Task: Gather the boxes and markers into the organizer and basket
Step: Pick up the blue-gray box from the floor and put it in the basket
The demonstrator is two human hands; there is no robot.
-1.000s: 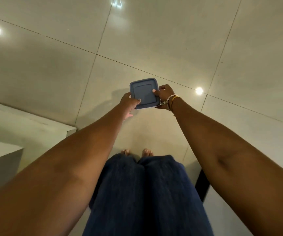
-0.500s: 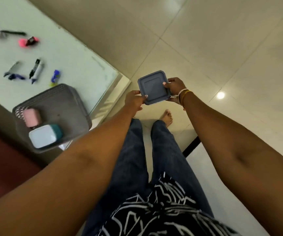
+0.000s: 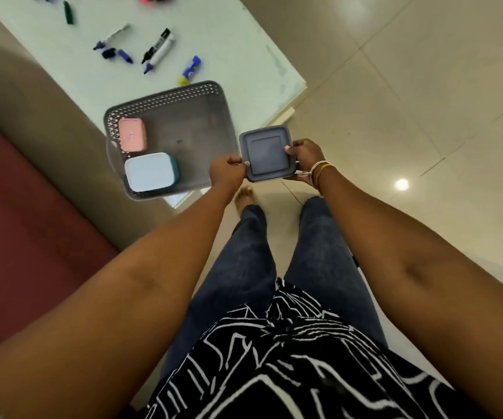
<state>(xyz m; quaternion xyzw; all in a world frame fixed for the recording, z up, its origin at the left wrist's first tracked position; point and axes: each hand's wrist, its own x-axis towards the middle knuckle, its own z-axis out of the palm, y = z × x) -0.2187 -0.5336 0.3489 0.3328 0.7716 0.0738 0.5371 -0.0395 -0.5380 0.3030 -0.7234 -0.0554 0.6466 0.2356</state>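
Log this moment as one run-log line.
step: carrying grey box | left hand: grips its left edge | right hand: grips its right edge | basket: holds pink box, white box

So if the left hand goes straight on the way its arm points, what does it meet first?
Probably the near-right rim of the grey basket, just beyond the left hand, which grips the grey box. Depth is unclear, so it may pass above.

A pale glass table [image 3: 244,52] stood on a glossy tiled floor [image 3: 425,86]; a maroon sofa [image 3: 17,222] lay at the left. A ceiling light's reflection [image 3: 401,184] shone on the floor.
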